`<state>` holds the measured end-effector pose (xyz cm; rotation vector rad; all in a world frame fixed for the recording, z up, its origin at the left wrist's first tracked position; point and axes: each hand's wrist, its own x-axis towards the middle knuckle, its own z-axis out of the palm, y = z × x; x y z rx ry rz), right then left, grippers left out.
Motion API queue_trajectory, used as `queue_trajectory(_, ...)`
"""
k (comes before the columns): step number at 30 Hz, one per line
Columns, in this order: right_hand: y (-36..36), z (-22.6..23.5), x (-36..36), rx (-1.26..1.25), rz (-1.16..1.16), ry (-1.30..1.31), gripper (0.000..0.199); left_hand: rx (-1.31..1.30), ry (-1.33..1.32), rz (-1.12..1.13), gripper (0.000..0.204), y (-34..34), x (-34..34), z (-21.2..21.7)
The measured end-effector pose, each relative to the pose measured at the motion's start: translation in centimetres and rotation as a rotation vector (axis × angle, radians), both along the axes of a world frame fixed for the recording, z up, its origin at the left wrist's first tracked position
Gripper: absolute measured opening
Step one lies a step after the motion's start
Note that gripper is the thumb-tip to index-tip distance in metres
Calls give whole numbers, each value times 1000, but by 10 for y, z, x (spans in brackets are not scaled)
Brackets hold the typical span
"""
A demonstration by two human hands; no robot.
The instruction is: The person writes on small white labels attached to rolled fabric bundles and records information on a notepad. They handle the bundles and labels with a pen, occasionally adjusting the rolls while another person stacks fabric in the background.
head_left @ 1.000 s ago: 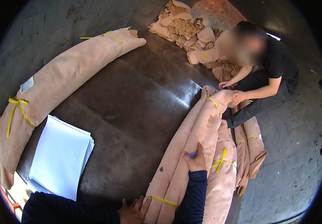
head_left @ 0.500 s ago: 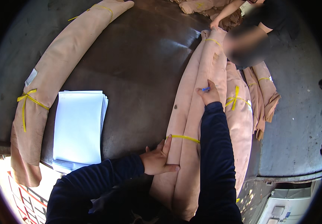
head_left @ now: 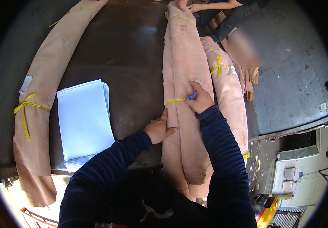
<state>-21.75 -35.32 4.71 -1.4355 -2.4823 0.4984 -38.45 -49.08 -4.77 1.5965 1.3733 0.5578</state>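
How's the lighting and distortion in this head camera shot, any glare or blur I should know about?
Head view: strong fisheye, so the long tan roll bows along the dark rim; sunlight glares off the dark table and brightens the white paper stack; left hand and right hand with its blue pen look sharp.

Right hand (head_left: 201, 102) grips a blue pen (head_left: 192, 94) on the tan roll (head_left: 184, 76) — yellow tie (head_left: 174, 101) just beside; left hand (head_left: 159, 129) presses the roll's side.
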Motion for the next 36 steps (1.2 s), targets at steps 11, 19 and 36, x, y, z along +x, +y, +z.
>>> queue_trajectory(11, -241, -42, 96, 251, -767, 145, 64, 50, -33, -19, 92, 3, -2, -9)
queue_trajectory(19, -269, -28, 85, 153, -694, 253, 44, 76, 26, -35, 92, 0, -3, 4)
queue_trajectory(36, -230, -64, 276, 75, -790, 538, 27, 104, -198, 164, 72, -15, 10, -13)
